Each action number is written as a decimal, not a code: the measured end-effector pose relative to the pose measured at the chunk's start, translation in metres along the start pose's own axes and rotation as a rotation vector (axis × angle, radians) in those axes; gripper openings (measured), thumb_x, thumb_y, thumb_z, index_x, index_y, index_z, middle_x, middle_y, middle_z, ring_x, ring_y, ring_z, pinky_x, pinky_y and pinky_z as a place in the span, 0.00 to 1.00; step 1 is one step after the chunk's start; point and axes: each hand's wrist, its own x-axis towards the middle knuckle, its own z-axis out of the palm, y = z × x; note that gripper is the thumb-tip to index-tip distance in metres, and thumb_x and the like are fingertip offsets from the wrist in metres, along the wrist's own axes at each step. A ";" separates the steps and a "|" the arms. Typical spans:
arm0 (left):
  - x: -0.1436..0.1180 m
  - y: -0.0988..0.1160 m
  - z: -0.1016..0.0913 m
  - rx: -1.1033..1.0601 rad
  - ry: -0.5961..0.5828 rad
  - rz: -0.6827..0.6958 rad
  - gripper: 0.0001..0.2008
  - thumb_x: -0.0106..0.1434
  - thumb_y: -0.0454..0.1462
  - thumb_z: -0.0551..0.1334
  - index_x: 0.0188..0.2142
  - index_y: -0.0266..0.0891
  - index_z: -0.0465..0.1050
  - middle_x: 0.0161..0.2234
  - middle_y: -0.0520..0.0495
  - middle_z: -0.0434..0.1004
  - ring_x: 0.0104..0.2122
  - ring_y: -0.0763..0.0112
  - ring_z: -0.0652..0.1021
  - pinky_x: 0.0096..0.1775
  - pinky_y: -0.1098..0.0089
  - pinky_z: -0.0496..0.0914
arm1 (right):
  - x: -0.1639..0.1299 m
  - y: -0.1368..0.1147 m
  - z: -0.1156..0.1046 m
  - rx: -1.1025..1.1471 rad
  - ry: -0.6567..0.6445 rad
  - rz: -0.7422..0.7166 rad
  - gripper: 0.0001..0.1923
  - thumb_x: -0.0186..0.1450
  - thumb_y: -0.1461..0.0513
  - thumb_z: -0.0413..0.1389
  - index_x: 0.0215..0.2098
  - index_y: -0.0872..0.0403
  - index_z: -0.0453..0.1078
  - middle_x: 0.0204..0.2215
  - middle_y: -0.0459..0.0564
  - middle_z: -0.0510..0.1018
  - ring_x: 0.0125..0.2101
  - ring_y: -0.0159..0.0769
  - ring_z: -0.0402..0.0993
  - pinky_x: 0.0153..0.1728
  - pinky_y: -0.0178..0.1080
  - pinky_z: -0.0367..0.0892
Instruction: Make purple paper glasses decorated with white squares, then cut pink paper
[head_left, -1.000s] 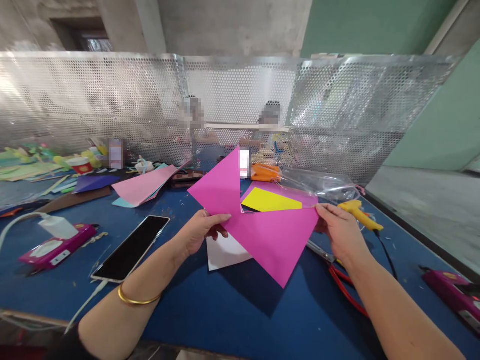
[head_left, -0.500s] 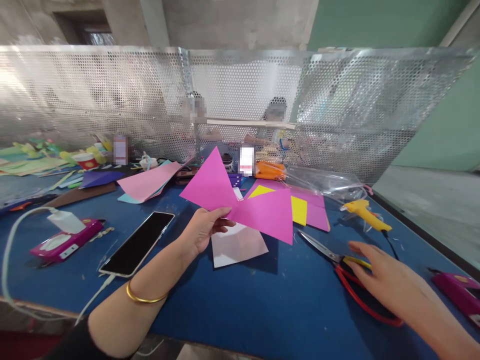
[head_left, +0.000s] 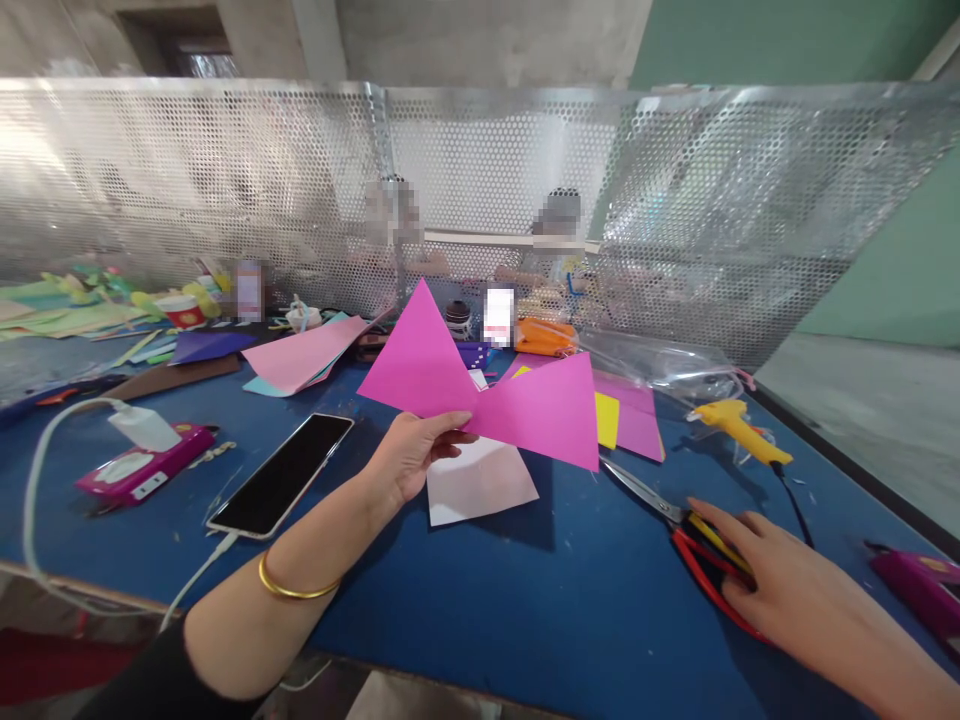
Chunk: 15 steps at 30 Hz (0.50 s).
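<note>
My left hand (head_left: 409, 455) pinches a magenta paper (head_left: 536, 415) at its narrow middle, with a pointed part rising to the left and a wider part spreading right. Below it a whitish sheet (head_left: 480, 485) lies on the blue table. At the right, my right hand (head_left: 769, 570) grips the handles of a pair of scissors (head_left: 641, 490), one loop red and the other yellow and black. The blades point up and left, close to the magenta paper's lower right corner. My thumb and fingers are around the handles, partly hiding them.
A phone (head_left: 285, 475) on a charging cable and a magenta power strip (head_left: 150, 465) lie left. Pink sheets (head_left: 304, 355) and an orange packet (head_left: 546, 337) are farther back. A yellow glue gun (head_left: 739, 430) lies right. A perforated metal screen (head_left: 495, 150) bounds the table's back.
My right hand has closed around the scissors' handles, over which it was reaching with looser fingers. My left hand still holds the magenta paper, now tilted slightly. The view has shifted a little.
</note>
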 end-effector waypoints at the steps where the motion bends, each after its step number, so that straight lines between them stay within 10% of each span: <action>1: 0.000 0.000 0.001 -0.001 0.006 0.003 0.08 0.48 0.32 0.74 0.29 0.32 0.81 0.28 0.41 0.83 0.26 0.69 0.80 0.25 0.74 0.69 | 0.002 0.001 0.000 -0.006 -0.020 0.004 0.33 0.57 0.65 0.48 0.62 0.56 0.66 0.34 0.56 0.78 0.32 0.45 0.80 0.29 0.41 0.73; 6: -0.003 0.001 0.004 -0.010 0.042 0.021 0.07 0.45 0.32 0.74 0.25 0.32 0.81 0.25 0.43 0.82 0.26 0.69 0.79 0.26 0.73 0.69 | 0.006 -0.002 0.000 0.035 -0.025 0.058 0.33 0.57 0.63 0.49 0.61 0.55 0.66 0.39 0.58 0.80 0.30 0.48 0.81 0.25 0.44 0.73; 10: -0.004 0.001 0.005 -0.028 0.078 0.055 0.07 0.43 0.32 0.75 0.23 0.33 0.80 0.24 0.44 0.81 0.25 0.70 0.78 0.26 0.72 0.68 | -0.001 -0.022 -0.007 0.380 -0.036 -0.045 0.35 0.57 0.62 0.51 0.64 0.49 0.63 0.53 0.54 0.77 0.49 0.49 0.78 0.46 0.46 0.75; 15: -0.007 0.003 0.006 -0.067 0.104 0.081 0.07 0.44 0.34 0.74 0.24 0.34 0.80 0.25 0.43 0.82 0.28 0.68 0.80 0.28 0.71 0.69 | 0.005 -0.072 -0.031 0.947 -0.349 -0.035 0.31 0.56 0.62 0.56 0.59 0.47 0.69 0.58 0.50 0.73 0.59 0.46 0.68 0.60 0.46 0.63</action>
